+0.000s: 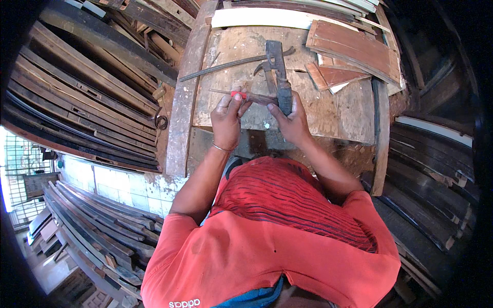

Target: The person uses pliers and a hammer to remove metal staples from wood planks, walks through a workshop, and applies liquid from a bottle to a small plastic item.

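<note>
My left hand (226, 119) is closed on a small tool that looks like a screwdriver, with a red handle (239, 95) and a thin metal shaft (218, 91) pointing left. My right hand (294, 122) is closed around the near end of a long dark block (283, 92), which has an opening toward its far end. Between both hands runs a dark brown narrow piece (261, 98); whether it joins the red handle cannot be told. Beyond them, a dark curved metal bar (221, 69) lies on the worn wooden bench (328, 115). A hooked metal piece (258, 69) shows beside the block.
Brown boards (354, 49) are stacked at the bench's far right, with a long white board (262, 18) along the back. Many dark planks (87, 97) lean at the left, and more timber (97, 220) lies lower left. Dark panels (421, 179) stand at the right.
</note>
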Available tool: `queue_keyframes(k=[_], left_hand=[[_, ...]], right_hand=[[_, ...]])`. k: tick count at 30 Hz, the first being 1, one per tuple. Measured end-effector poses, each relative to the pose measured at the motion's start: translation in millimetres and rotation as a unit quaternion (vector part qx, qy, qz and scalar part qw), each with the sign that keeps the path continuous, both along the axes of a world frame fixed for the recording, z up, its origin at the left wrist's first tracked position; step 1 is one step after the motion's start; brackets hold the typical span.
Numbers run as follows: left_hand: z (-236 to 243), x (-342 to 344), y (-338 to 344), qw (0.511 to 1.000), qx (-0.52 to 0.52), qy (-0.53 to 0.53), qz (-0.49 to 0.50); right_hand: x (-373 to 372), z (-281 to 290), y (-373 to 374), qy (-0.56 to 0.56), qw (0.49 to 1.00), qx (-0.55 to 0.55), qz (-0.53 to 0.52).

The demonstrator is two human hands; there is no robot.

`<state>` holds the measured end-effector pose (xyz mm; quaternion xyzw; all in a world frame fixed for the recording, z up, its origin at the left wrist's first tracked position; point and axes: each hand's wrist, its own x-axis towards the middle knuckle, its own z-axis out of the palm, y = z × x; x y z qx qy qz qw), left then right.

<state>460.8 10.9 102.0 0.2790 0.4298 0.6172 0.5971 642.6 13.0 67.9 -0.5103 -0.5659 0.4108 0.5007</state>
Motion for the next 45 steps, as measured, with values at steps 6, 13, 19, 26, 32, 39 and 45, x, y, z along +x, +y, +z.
queue_keyframes(k=[6,13,19,26,32,39,45], left_hand=[[2.0,-12.3,12.3,0.898,0.162,0.405,0.066],[8.6,-7.6,28.3,0.808,0.309,0.481,0.139],[10.4,0.5,35.1,0.785,0.335,0.504,0.135],[-3.5,-8.6,48.2,0.749,0.360,0.540,0.136],[-77.2,-2.5,70.7,0.967,0.073,0.223,0.100],[-106.6,-44.5,43.5,0.992,-0.049,0.065,0.102],[-71.0,-86.2,-33.1,0.970,-0.127,0.091,0.187]], right_hand=[[15.0,50.7,-45.6,-0.091,0.991,-0.094,0.038],[14.1,60.9,-61.6,-0.149,0.985,-0.002,0.090],[21.0,63.9,-70.4,-0.093,0.990,0.083,0.061],[21.2,59.0,-66.3,-0.114,0.992,0.015,0.051],[47.1,-3.3,-27.0,-0.154,0.987,-0.037,-0.036],[114.9,-92.3,16.9,-0.470,0.860,0.031,-0.193],[31.9,-107.0,120.5,-0.403,0.905,0.129,0.049]])
